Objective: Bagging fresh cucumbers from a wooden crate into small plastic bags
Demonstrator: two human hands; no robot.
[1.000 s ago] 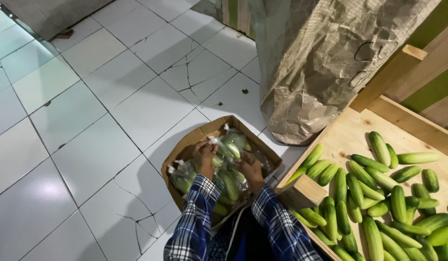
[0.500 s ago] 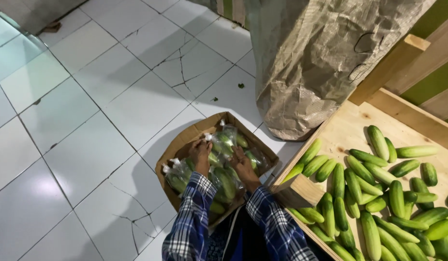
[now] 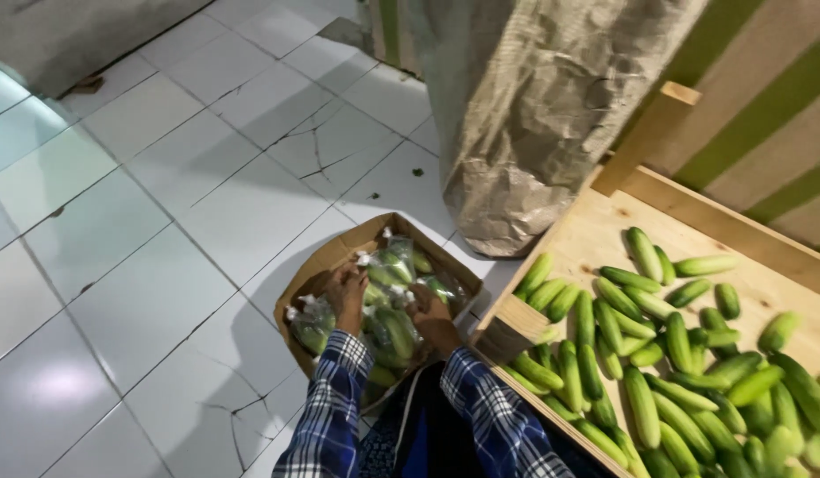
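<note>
Left hand [image 3: 346, 296]: reaching into the box [image 3: 335, 258], fingers down on the bags [image 3: 388, 301]; actual grip can't be told.
Right hand [image 3: 430, 314]: same, just beside it.
Done: several bagged cucumbers lie in the box.
Left: many loose cucumbers [image 3: 667, 354] on the tray [image 3: 596, 235] right of the box.

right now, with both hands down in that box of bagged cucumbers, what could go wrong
1. The brown cardboard box looks full; the clear plastic bags of green cucumbers under the left hand and right hand might slide out over the rim.
2. Loose green cucumbers lie close to the pale wooden tray's near edge and could roll off.
</note>
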